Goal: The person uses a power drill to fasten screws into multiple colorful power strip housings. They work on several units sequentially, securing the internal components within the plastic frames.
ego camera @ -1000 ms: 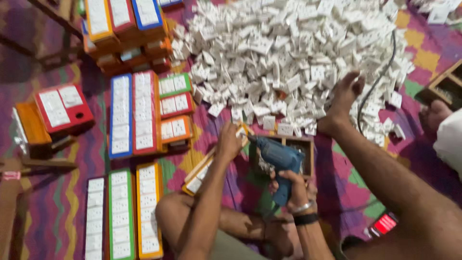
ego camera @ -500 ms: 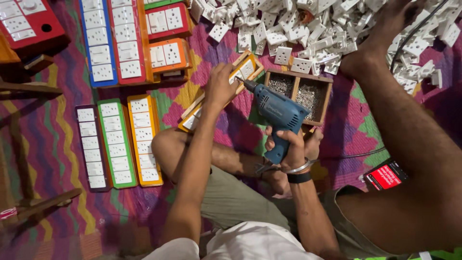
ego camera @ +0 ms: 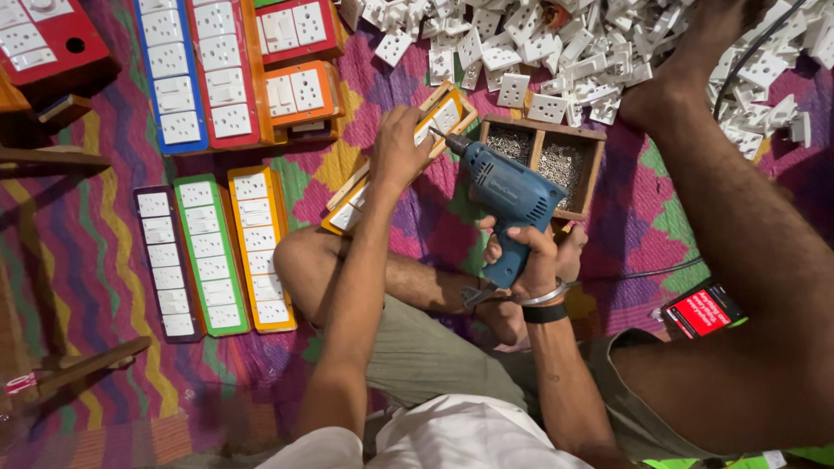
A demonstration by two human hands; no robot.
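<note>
The person is sitting cross-legged on a zigzag-patterned woven mat of purple, pink and green point(ego camera: 113, 260); the left hand point(ego camera: 398, 149) is pressing down, fingers spread flat, on a long yellow-framed wooden switchboard fitted with white sockets point(ego camera: 382, 169), which is lying slanted near the middle of the mat, just above the bent left knee; the right hand point(ego camera: 532, 260) is clenching the pistol grip of a blue electric hand drill point(ego camera: 508, 195), a metal bangle and a dark band showing at the wrist; the drill's bit is pointing up and left, its tip meeting the upper end of the yellow-framed board beside the left hand.

Just beyond the drill a small two-compartment wooden tray filled with tiny metal screws point(ego camera: 546, 130) is resting on the mat; behind it, along the far edge, a large heap of loose white plastic sockets and switches point(ego camera: 565, 43) is spreading out; a bare foot and leg point(ego camera: 695, 78) is stretching into that heap from the right side.

Toward the left edge of the mat finished boards are lying in rows: dark-, green- and orange-framed strips point(ego camera: 208, 252) side by side, and above them blue, red and orange boards point(ego camera: 226, 74); a small red packet point(ego camera: 702, 311) is lying near the right edge.
</note>
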